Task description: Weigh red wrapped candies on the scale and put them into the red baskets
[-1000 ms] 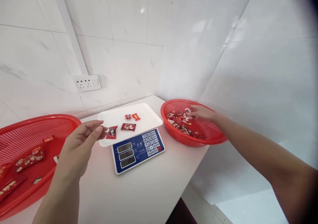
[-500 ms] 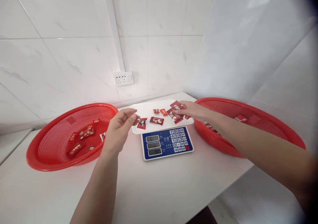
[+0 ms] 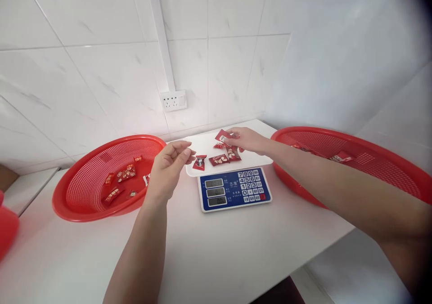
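Observation:
Several small red-wrapped candies lie on the white tray (image 3: pixel 251 160) of a blue-faced digital scale (image 3: pixel 232 183). One candy with a dark picture (image 3: pixel 200 162) rests at the tray's left; a darker red packet (image 3: pixel 218 160) lies beside it. My right hand (image 3: pixel 245 138) reaches over the tray, its fingers closed on a dark red candy packet (image 3: pixel 222 136); more red wrappers show beneath the fingers. My left hand (image 3: pixel 172 164) hovers by the tray's left edge, fingers loosely bent with a gap to the thumb and nothing visible between them.
A red mesh basket (image 3: pixel 72 205) with several red packets stands at the left, and another red basket (image 3: pixel 293 185) with packets at the right, under my right forearm. A red object (image 3: pixel 7 227) shows at the far left edge. Behind the white table (image 3: pixel 202 250) is a tiled wall with a socket (image 3: pixel 173 100).
My right hand has moved left across the tray with a packet, and packets now lie closer together at the middle. The left hand stays near the tray's edge. The view has shifted slightly.

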Demonstrator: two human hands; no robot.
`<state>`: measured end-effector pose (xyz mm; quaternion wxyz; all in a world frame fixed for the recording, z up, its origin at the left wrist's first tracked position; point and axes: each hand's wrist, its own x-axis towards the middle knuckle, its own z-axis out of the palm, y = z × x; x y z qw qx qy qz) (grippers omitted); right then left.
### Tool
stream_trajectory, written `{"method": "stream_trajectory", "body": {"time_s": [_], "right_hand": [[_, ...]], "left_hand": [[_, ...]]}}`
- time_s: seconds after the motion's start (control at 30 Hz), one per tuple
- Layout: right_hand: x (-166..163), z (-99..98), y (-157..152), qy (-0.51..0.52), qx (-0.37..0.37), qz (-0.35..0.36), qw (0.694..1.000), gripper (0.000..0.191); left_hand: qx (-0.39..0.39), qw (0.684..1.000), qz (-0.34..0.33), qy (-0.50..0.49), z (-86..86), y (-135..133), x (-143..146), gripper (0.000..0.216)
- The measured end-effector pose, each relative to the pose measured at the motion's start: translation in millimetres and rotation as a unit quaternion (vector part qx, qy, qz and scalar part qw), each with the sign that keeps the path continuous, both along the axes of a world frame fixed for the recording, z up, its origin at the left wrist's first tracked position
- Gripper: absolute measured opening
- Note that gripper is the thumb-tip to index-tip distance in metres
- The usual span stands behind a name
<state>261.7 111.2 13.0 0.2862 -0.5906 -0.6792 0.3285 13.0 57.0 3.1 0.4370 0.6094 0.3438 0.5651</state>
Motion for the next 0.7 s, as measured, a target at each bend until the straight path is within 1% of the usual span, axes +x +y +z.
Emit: {"method": "stream_trajectory", "body": {"time_s": [0.1,0.17,0.23,0.3,0.43,0.5,0.57,0.63,0.67,0.7], "right_hand": [[-3.1,-2.3,-0.5,-0.003,-0.008,0.004,1.0,0.037],[0.1,-6.0,-0.4,-0.026,-0.012,-0.002,1.0,0.046],[5.4,-8.5,-1.6,-0.045,-0.012,-0.014,0.999,0.051],[11.6,-7.7,-5.8,-0.049,-0.009,-0.033,0.998,0.048],[32.5,1.4,-24.1,-0.075,0.002,-0.105,0.992,0.04],[53.9,3.9,-35.9,-0.12,0.007,-0.143,0.982,0.035],[85.3,0.5,-47.4,-0.19,0.02,-0.18,0.965,0.031],[123.8,-10.1,-57.5,-0.271,0.034,-0.213,0.938,0.033],[143.4,-17.6,-61.8,-0.308,0.019,-0.224,0.924,0.036],[161.7,-26.0,-65.4,-0.332,-0.013,-0.231,0.915,0.039]], "left_hand": [[0.014,1.0,0.003,-0.008,0.8,-0.3,-0.5,0.019],[0.018,1.0,0.003,-0.01,0.7,0.2,-0.9,0.018],[0.019,1.0,0.002,-0.008,0.2,0.8,-1.1,0.018],[0.019,1.0,0.001,-0.006,-0.3,1.1,-1.3,0.019],[0.026,1.0,0.005,0.001,0.1,0.7,-2.0,0.02],[0.027,1.0,0.012,0.005,0.7,0.4,-2.1,0.02],[0.026,0.999,0.017,0.008,0.8,0.4,-1.7,0.02],[0.024,1.0,0.017,0.008,0.0,0.8,-0.4,0.019],[0.022,1.0,0.016,0.008,-0.6,1.1,0.6,0.019],[0.019,1.0,0.016,0.009,-1.4,1.4,1.8,0.019]]}}
